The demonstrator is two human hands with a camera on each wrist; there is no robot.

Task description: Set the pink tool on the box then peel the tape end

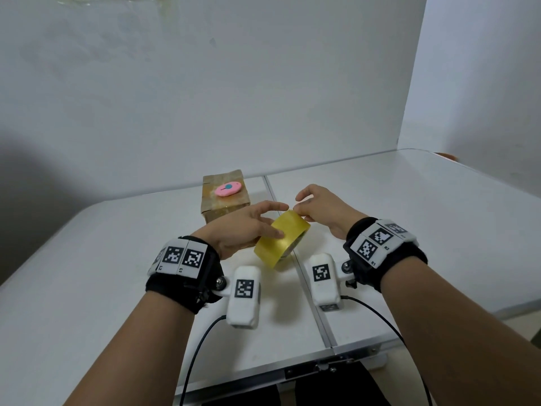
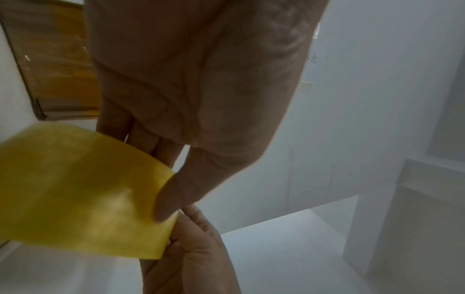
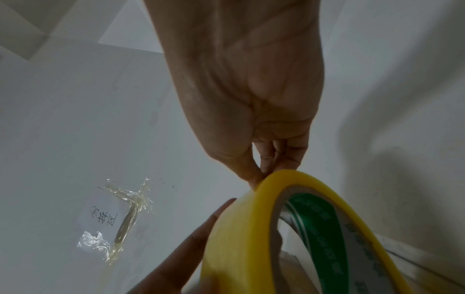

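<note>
Both wrist cameras (image 1: 244, 294) sit lowest in the head view, just below the yellow tape roll (image 1: 282, 240) at frame centre. Left hand (image 1: 243, 230) steadies the roll on edge, thumb pressed on its outer face, fingers extended behind it. Right hand (image 1: 317, 208) pinches at the roll's top rim with thumb and fingertips (image 3: 254, 179), apparently seeking the free end. Behind, above centre, a cardboard box (image 1: 225, 200) carries a pink cutter (image 1: 227, 189) on the white table (image 1: 87, 288).
</note>
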